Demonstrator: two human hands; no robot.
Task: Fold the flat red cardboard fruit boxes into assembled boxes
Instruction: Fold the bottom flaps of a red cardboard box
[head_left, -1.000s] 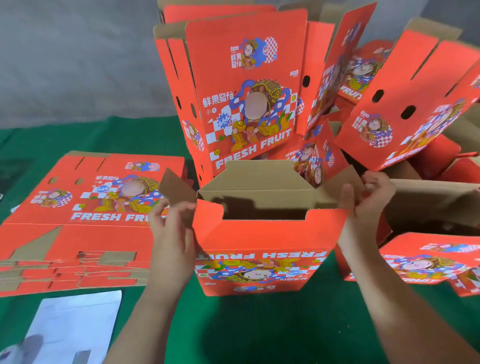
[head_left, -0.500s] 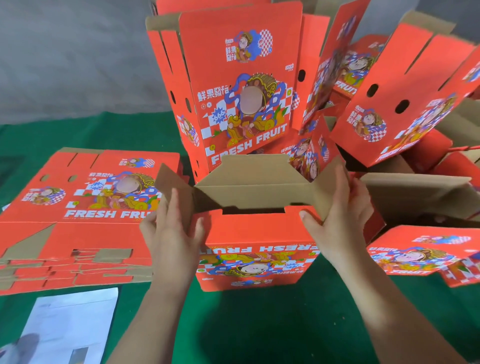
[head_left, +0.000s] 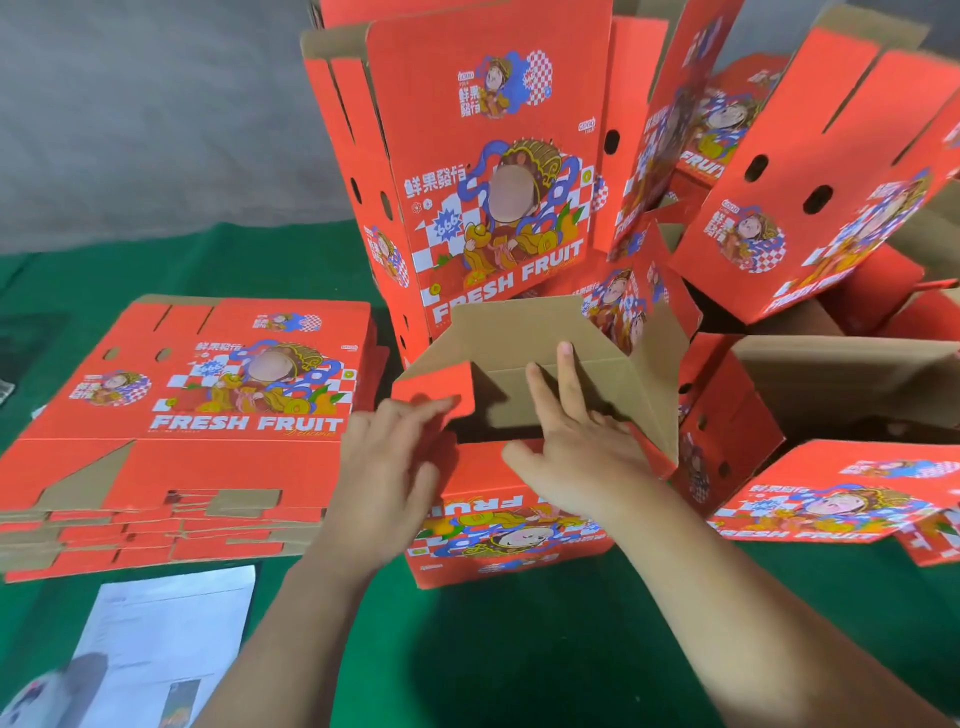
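Box being folded: a red fruit box (head_left: 511, 525) stands near the middle of the green tabletop (head_left: 519, 649), its print upside down toward the person, top flaps up and brown inside showing.
Left hand: the left hand (head_left: 387, 467) lies with relaxed, nearly straight fingers on the red side flap (head_left: 436, 387) at the box's left end, pressing it inward.
Right hand: the right hand (head_left: 574, 452) is open, fingers spread and straight, reaching into the box mouth against the brown rear flap (head_left: 524, 338).
Flat stack: a stack of flat boxes (head_left: 208, 415) lies by the tabletop's left edge, just beside the left hand.
Assembled boxes: a pile of folded boxes (head_left: 779, 218) leans behind and to the right.
Paper: a white sheet (head_left: 171, 623) lies at the near left corner.
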